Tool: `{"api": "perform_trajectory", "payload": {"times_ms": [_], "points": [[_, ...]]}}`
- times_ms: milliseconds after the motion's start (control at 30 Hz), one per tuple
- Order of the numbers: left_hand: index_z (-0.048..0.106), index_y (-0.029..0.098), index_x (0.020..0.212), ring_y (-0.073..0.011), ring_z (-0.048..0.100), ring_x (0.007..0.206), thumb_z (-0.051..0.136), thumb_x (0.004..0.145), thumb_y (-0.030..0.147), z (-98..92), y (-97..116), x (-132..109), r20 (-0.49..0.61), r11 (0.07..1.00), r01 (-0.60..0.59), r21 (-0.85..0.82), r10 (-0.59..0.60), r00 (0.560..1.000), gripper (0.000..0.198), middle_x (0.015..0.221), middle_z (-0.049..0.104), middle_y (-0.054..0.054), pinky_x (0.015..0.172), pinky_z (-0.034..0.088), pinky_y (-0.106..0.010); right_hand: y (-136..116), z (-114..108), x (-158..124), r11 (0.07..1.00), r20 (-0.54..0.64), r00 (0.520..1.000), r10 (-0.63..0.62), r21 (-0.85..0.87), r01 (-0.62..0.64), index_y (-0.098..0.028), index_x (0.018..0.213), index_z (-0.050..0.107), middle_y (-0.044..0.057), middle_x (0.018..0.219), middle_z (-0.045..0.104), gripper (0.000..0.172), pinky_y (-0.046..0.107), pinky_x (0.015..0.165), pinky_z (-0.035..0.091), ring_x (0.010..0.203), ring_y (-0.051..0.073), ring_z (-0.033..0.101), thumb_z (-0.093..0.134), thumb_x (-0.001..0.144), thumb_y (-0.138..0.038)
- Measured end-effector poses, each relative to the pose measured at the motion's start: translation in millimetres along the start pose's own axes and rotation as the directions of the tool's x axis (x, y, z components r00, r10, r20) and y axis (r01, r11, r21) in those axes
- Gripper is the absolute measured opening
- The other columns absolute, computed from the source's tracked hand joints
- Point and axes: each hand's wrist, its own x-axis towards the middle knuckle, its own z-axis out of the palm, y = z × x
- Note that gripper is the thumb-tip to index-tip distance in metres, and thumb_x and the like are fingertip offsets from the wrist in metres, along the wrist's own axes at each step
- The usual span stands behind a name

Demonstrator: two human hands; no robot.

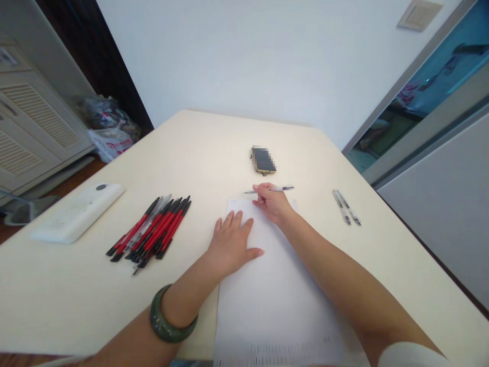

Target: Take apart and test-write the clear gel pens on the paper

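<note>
My left hand lies flat with fingers spread, over the left edge of a white sheet of paper. Rows of short dark marks run along the paper's near end, and a few faint marks show at its far left corner. In my right hand is a clear pen with dark parts, held nearly level above the far edge of the sheet. Its tip points left. A pile of red and black pens, with some clear ones among them, lies left of my left hand. Two clear pens rest on the right.
A phone-like object, partly pixelated, lies beyond the paper. On the left of the table sits a white rounded device. A white wall borders the far edge. Bags stand on the floor by a louvred cabinet.
</note>
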Motion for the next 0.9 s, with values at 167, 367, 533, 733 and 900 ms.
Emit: {"api": "perform_trajectory", "payload": {"times_ms": [167,367,533,733,900], "points": [[0.029,0.022,0.126,-0.0339,0.011,0.125,0.039,0.067,0.064,0.3,1,0,-0.007,1.0,0.001,-0.013,-0.001,1.0,0.073,0.137,0.02,-0.013,0.095,0.011,-0.052,15,16,7,0.968,-0.058,0.986,-0.159,-0.205,0.144,-0.018,0.069,0.05,-0.006,0.05,0.047,0.015,0.022,0.049,0.037,0.045,0.008,0.044,0.053,0.064,-0.031],[0.029,0.021,0.127,-0.0338,0.012,0.124,0.041,0.069,0.061,-3.0,3,-2,-0.01,1.0,0.002,-0.026,-0.003,1.0,0.071,0.137,0.021,-0.014,0.095,0.012,-0.051,23,18,2,0.875,0.01,0.966,-0.26,-0.421,0.239,-0.018,0.063,0.054,-0.002,0.056,0.054,0.01,0.024,0.057,0.038,0.056,0.012,0.049,0.047,0.066,-0.024],[0.028,0.022,0.126,-0.034,0.011,0.124,0.041,0.069,0.061,-1.7,2,-2,-0.016,0.999,-0.002,-0.032,0.002,1.0,0.071,0.137,0.021,-0.013,0.095,0.013,-0.051,25,20,4,0.81,0.061,0.956,-0.288,-0.517,0.277,-0.019,0.063,0.053,-0.002,0.058,0.055,0.012,0.025,0.058,0.038,0.057,0.012,0.049,0.043,0.068,-0.023],[0.029,0.022,0.126,-0.0345,0.013,0.124,0.042,0.068,0.061,-2.0,3,-2,-0.018,0.999,-0.005,-0.034,0.004,1.0,0.07,0.136,0.022,-0.014,0.095,0.013,-0.052,26,21,5,0.756,0.089,0.947,-0.309,-0.581,0.302,-0.019,0.064,0.053,-0.001,0.06,0.056,0.013,0.024,0.059,0.038,0.057,0.012,0.049,0.042,0.068,-0.022],[0.028,0.022,0.126,-0.034,0.011,0.124,0.041,0.069,0.06,-3.4,3,-2,0.003,0.999,0.001,-0.032,-0.001,1.0,0.07,0.137,0.022,-0.012,0.095,0.012,-0.051,26,22,6,0.728,0.1,0.943,-0.318,-0.611,0.31,-0.019,0.062,0.053,-0.001,0.06,0.055,0.013,0.025,0.059,0.038,0.058,0.012,0.049,0.042,0.068,-0.022]]}}
